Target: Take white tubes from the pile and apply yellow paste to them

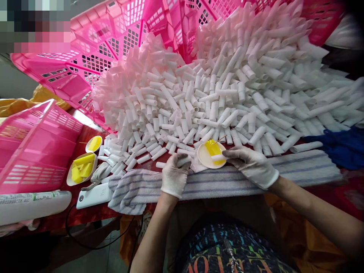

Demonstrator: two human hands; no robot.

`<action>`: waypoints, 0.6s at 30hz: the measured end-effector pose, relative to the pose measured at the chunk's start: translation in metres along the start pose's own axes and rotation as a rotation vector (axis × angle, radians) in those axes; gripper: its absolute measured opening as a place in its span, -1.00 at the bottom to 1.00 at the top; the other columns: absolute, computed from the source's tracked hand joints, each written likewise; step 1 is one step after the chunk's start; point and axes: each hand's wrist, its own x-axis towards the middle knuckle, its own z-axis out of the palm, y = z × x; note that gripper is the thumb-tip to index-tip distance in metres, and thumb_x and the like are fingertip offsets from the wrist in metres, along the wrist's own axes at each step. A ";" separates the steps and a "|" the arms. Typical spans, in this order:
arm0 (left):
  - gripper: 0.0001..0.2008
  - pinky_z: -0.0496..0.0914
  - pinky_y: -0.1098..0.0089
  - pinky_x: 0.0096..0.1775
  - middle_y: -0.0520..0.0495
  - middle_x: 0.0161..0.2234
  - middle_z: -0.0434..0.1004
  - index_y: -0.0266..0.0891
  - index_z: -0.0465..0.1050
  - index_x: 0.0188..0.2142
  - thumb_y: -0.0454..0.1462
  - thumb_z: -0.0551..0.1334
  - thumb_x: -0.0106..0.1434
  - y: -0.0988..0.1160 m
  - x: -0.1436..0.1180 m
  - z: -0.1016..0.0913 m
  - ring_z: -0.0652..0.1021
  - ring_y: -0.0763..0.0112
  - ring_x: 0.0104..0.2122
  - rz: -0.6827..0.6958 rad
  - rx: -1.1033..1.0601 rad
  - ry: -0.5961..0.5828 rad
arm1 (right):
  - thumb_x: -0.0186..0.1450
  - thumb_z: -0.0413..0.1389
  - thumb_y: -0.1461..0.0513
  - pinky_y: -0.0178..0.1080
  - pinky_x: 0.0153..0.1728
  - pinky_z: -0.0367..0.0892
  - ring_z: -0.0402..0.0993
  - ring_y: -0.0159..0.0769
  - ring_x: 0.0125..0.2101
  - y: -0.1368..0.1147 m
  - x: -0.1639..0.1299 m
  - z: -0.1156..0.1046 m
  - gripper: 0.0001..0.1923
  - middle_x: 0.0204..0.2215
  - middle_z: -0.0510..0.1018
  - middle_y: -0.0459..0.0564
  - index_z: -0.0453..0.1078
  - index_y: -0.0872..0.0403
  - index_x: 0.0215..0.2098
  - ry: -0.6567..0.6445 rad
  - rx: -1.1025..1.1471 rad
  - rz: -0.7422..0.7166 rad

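Note:
Both my hands wear white gloves. My left hand (174, 176) is closed around a short white tube (182, 162), just left of a small white dish (202, 156). Between the fingertips of my right hand (251, 163) is another white tube (217, 157), held level over the dish. Yellow material (212, 146), like a wet sponge or pad, lies in that dish. Whether the tube touches it I cannot tell. A thin stick rests at the dish's far rim. Under my wrists runs a folded striped towel (210, 182).
A large heap of white tubes (196, 94) spills from tipped pink baskets (110, 36). To the left are a dish (69, 175) of yellow pieces, a smaller yellow-filled dish (98, 148), a power bank (95, 196) with a cable, and a pink crate (36, 151). Blue cloth (341, 146) lies right.

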 end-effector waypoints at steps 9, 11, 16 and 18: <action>-0.71 0.52 0.22 0.01 -0.13 -0.17 0.63 -0.25 0.52 -0.18 -0.29 0.43 0.08 0.012 -0.006 0.001 0.64 0.25 -0.15 -0.027 -0.047 -0.054 | 0.30 0.23 0.03 0.06 0.13 0.48 0.60 -0.07 -0.07 0.004 -0.002 -0.005 -0.72 -0.09 0.63 -0.01 0.54 -0.07 -0.08 -0.034 -0.054 0.024; -0.72 0.52 0.23 0.00 -0.13 -0.17 0.63 -0.25 0.52 -0.18 -0.30 0.43 0.09 0.014 -0.007 0.002 0.64 0.27 -0.16 -0.019 -0.028 -0.064 | 0.27 0.27 0.07 0.04 0.07 0.51 0.59 -0.08 -0.10 0.008 -0.001 -0.007 -0.78 -0.12 0.60 -0.02 0.55 -0.12 -0.12 -0.055 -0.085 -0.059; -0.73 0.54 0.26 -0.06 -0.08 -0.22 0.64 -0.24 0.51 -0.19 -0.35 0.41 0.08 0.017 -0.010 0.006 0.65 0.29 -0.22 -0.066 -0.048 -0.149 | 0.29 0.24 0.10 0.00 0.04 0.49 0.57 -0.09 -0.12 0.011 -0.001 -0.011 -0.77 -0.14 0.58 -0.01 0.54 -0.13 -0.08 -0.062 -0.053 -0.072; -0.74 0.54 0.25 -0.07 -0.08 -0.24 0.65 -0.24 0.51 -0.21 -0.34 0.43 0.07 0.018 -0.012 0.009 0.65 0.29 -0.23 -0.072 -0.048 -0.158 | 0.27 0.24 0.13 -0.03 -0.04 0.49 0.55 -0.12 -0.20 0.005 0.000 -0.013 -0.85 -0.21 0.57 0.01 0.58 -0.12 -0.18 -0.061 -0.086 -0.081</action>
